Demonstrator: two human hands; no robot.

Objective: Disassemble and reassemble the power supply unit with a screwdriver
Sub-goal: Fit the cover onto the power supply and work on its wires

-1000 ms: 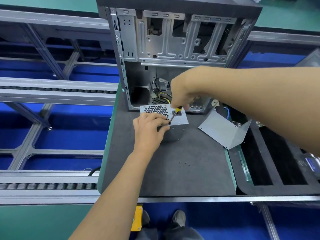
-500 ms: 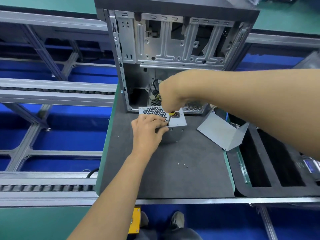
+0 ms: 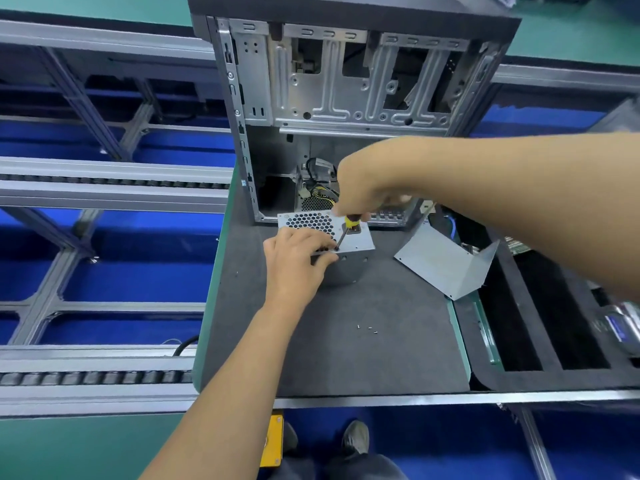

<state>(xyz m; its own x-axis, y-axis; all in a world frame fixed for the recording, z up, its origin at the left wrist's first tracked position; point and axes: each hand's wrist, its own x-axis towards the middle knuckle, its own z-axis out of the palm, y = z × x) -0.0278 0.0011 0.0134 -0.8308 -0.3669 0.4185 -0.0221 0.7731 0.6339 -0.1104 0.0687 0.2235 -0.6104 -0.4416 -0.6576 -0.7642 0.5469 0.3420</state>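
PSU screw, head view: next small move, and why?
Probably keep turning the screwdriver in place. Its tip sits at a screw hole near the front edge of the power supply unit, the right hand grips the handle, and the left hand grips the casing. Whether the screw is loosening or tightening cannot be told.

Left hand [image 3: 298, 261] grips the power supply [image 3: 356, 240]; right hand [image 3: 367, 192] holds a screwdriver [image 3: 346, 230] on it.

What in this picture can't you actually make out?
- Screwdriver handle: head view, hidden inside the right hand.
- Screw under its tip: too small, crowded by the left hand fingers.
- Loose screws on the mat: too small to tell type.
- Power supply near side: covered by the left hand.
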